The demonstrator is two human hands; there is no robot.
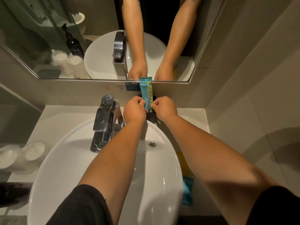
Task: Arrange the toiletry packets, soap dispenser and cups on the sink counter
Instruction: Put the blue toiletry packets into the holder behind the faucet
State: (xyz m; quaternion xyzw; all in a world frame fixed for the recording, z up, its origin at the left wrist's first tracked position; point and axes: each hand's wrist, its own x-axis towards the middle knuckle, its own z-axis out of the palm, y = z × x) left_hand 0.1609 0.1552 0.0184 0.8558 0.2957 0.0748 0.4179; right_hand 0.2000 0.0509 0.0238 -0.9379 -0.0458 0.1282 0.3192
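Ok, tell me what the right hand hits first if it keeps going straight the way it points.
The right hand, pinching the teal packet, points toward the back wall. Likely first is the black holder just beyond it, then the wall under the mirror; depth is unclear.

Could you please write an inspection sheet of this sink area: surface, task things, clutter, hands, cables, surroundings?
Surface: pale sink counter around a white oval basin.
Job's things: teal toiletry packet stands upright against the wall, its lower end over a black holder; two wrapped cups at the left; another teal packet and a yellow packet lie right of the basin. The soap dispenser shows only in the mirror.
Clutter: dark object at the left edge, unclear.
Hands: left hand and right hand each pinch the upright packet.
Cables: nothing seen.
Surroundings: chrome faucet, mirror, tiled walls.
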